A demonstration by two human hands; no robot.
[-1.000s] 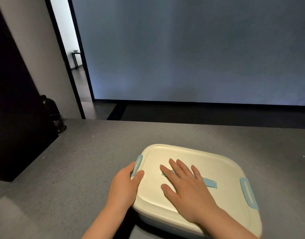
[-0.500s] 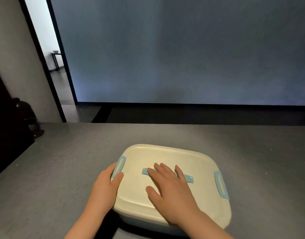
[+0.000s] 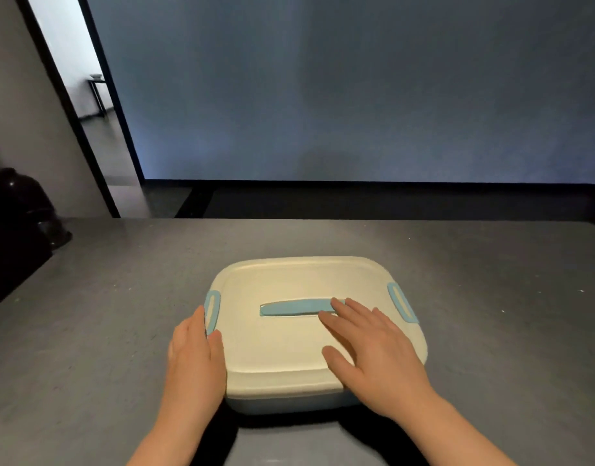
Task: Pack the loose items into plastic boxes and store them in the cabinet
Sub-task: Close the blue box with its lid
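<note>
Resting flat on the cream lid (image 3: 289, 334) of the plastic box (image 3: 282, 400), the right hand (image 3: 373, 358) has its fingers (image 3: 356, 311) straight and slightly spread, holding nothing. Their tips reach the right end of the light blue handle (image 3: 292, 307) set flat in the middle of the lid, and the thumb lies out to the left on bare lid. The left hand (image 3: 193, 358) is against the box's left side, fingers together and gently bent along the edge, with the thumb lying on the lid's rim just below the left blue clip (image 3: 212, 311). Whether those fingers curl under the rim cannot be told from this angle. A matching right blue clip (image 3: 402, 302) sits on the opposite edge, untouched.

The box stands closed on the grey worktop (image 3: 104, 314), near the front centre, its near edge between the two forearms. Bare worktop runs wide to the left and right of it and behind it up to the far edge. At the far left a dark rounded object (image 3: 30, 210) stands by the worktop's corner, well apart from the box. Beyond the far edge is a dark strip of floor and a plain grey-blue wall (image 3: 356, 89); a narrow doorway (image 3: 88, 95) opens at the upper left.
</note>
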